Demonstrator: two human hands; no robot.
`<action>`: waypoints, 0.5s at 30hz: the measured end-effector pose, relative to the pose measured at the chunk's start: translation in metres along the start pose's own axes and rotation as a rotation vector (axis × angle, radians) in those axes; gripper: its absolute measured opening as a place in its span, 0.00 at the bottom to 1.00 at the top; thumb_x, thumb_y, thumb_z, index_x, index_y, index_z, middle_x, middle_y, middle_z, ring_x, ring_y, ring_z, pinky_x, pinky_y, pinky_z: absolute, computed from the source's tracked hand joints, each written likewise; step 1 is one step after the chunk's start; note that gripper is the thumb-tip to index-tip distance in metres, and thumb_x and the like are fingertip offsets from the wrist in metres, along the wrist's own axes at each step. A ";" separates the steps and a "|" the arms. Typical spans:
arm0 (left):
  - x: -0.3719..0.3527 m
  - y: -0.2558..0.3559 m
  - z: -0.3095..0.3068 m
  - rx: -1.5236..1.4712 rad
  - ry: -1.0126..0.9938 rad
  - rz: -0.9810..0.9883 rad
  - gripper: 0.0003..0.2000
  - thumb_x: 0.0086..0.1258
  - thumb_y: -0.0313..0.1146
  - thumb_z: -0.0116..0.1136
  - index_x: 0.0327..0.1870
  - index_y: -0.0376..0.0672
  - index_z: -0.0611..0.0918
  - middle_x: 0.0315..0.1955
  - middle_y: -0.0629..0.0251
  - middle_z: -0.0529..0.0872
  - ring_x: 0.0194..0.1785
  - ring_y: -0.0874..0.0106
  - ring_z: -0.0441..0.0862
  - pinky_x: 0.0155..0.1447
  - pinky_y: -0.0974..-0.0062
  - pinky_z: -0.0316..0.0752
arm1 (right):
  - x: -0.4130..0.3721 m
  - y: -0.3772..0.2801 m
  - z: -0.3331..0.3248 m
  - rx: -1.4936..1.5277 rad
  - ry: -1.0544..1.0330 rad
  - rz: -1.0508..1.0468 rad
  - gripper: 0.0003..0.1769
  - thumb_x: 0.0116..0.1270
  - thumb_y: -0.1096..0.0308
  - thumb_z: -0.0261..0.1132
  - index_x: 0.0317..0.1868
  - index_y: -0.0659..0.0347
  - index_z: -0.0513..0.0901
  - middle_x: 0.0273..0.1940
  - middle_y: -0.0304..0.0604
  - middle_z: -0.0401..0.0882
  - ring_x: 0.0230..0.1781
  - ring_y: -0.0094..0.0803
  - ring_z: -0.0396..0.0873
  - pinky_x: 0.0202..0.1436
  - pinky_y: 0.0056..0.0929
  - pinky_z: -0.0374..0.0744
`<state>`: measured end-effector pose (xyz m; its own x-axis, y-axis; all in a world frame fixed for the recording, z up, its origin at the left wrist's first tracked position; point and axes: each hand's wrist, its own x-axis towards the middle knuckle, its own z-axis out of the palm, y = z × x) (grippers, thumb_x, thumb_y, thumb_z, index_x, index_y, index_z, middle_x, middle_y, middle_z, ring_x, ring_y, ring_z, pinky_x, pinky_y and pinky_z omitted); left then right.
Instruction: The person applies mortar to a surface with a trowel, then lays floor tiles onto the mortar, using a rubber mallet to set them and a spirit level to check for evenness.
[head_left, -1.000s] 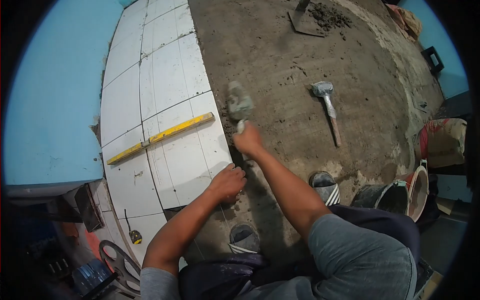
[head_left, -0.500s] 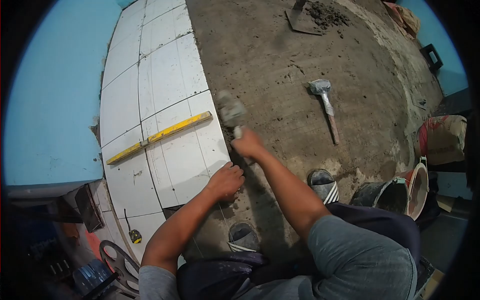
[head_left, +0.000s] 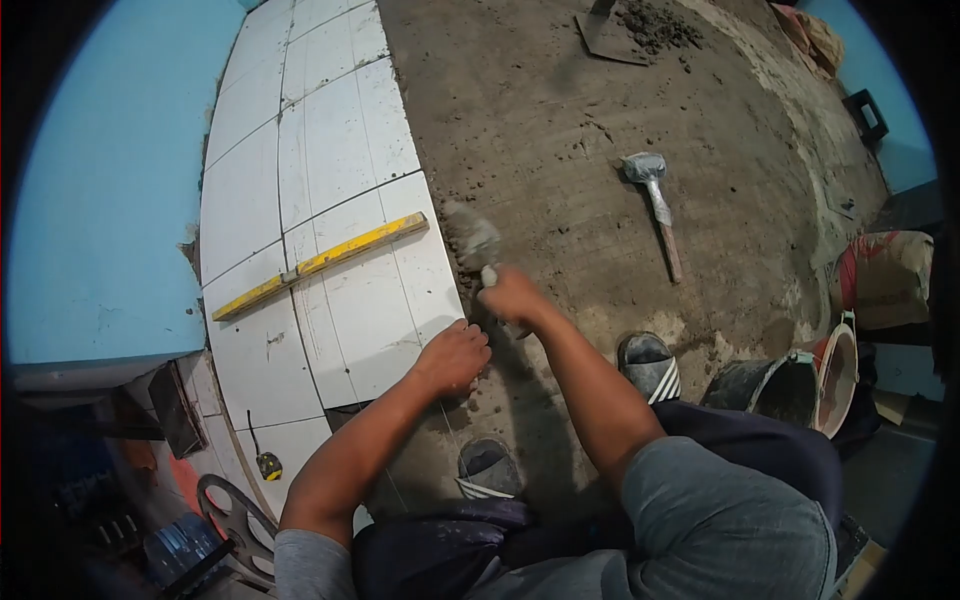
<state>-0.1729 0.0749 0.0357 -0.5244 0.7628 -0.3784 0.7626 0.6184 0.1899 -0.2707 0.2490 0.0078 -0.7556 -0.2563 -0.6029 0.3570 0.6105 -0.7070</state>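
My right hand [head_left: 514, 298] is closed around the handle of a trowel [head_left: 476, 240]; its blade is smeared by motion over loose mortar along the tile edge. My left hand [head_left: 454, 357] rests at the near corner of a white floor tile [head_left: 370, 325], fingers curled downward and closed. What those fingers hold, if anything, is hidden. A yellow spirit level [head_left: 350, 252] lies slantwise across the white tiles, beyond my left hand. On the grey mortar bed to the right lies a mallet [head_left: 654, 205], its head wrapped in plastic.
A tape measure [head_left: 268, 466] lies on the tiles at left, near a dark wheel-like frame [head_left: 222, 520]. Two buckets [head_left: 785, 390] and a sack [head_left: 882, 280] stand at right. A flat metal tool [head_left: 608, 42] lies by a mortar heap [head_left: 660, 25]. A blue wall [head_left: 110, 190] borders the tiles.
My right hand and the trowel have shifted slightly right and toward me along the tile edge. My left hand stays nearly in place. The view has tilted a little.
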 end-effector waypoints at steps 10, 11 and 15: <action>0.001 -0.001 -0.008 0.009 -0.037 0.022 0.20 0.53 0.44 0.74 0.44 0.44 0.88 0.43 0.64 0.85 0.56 0.65 0.81 0.64 0.64 0.71 | 0.036 -0.015 0.014 0.009 -0.018 -0.049 0.32 0.59 0.63 0.66 0.65 0.67 0.81 0.59 0.67 0.85 0.61 0.62 0.84 0.64 0.50 0.81; 0.001 -0.004 -0.008 0.017 -0.023 0.018 0.20 0.53 0.44 0.75 0.44 0.44 0.88 0.43 0.64 0.85 0.56 0.65 0.81 0.64 0.64 0.71 | 0.036 -0.016 0.010 0.028 0.044 -0.006 0.30 0.58 0.64 0.65 0.63 0.67 0.83 0.58 0.67 0.86 0.62 0.61 0.84 0.65 0.50 0.81; -0.002 0.002 -0.003 0.006 -0.022 0.012 0.20 0.53 0.44 0.75 0.44 0.44 0.88 0.44 0.63 0.85 0.57 0.65 0.81 0.65 0.64 0.71 | 0.042 -0.022 0.035 0.097 0.351 -0.054 0.28 0.58 0.64 0.66 0.59 0.67 0.84 0.57 0.66 0.87 0.61 0.61 0.84 0.64 0.50 0.81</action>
<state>-0.1720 0.0753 0.0397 -0.5069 0.7656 -0.3962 0.7710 0.6082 0.1889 -0.2908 0.1990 -0.0149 -0.9114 -0.0031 -0.4115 0.3488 0.5249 -0.7764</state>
